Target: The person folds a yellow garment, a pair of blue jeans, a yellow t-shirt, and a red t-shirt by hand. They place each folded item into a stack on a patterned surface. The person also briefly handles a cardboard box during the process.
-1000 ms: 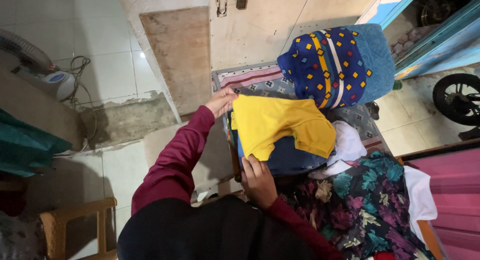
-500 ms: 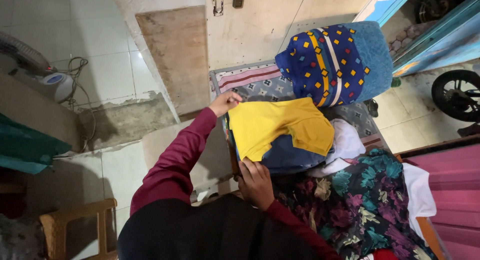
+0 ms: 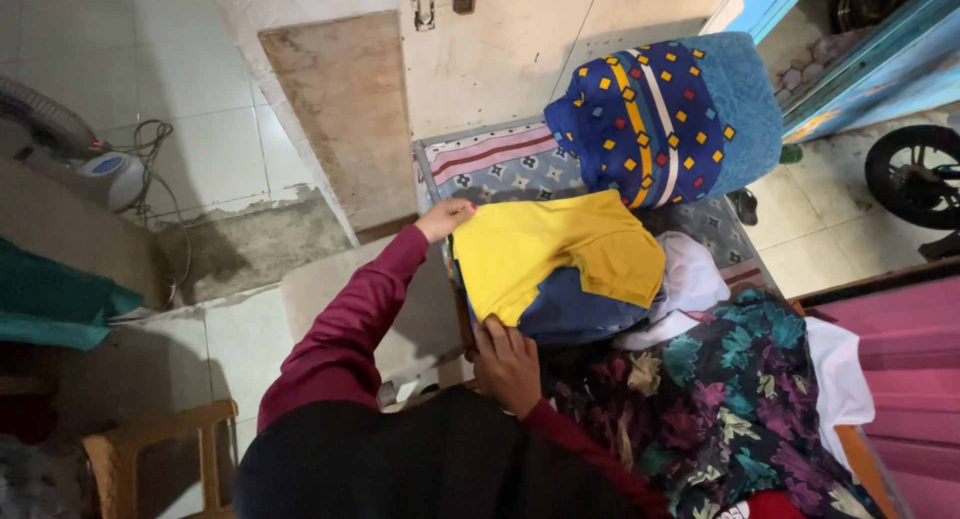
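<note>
Tiled floor (image 3: 215, 139), patterned mat (image 3: 500, 164) under clothes, both hands' fingers clamped on yellow garment (image 3: 540, 249), fan (image 3: 60, 139) nearby.

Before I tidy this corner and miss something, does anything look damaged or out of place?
Yes: the grey floor patch beside the wall is broken, its white tiles missing. Clothes lie heaped unfolded under the yellow and navy garment both hands hold.

Single head-worn camera looks steeply down from above the person, close over both arms, facing the cloth pile (image 3: 640, 309) and tiled floor (image 3: 180, 99) beyond.
</note>
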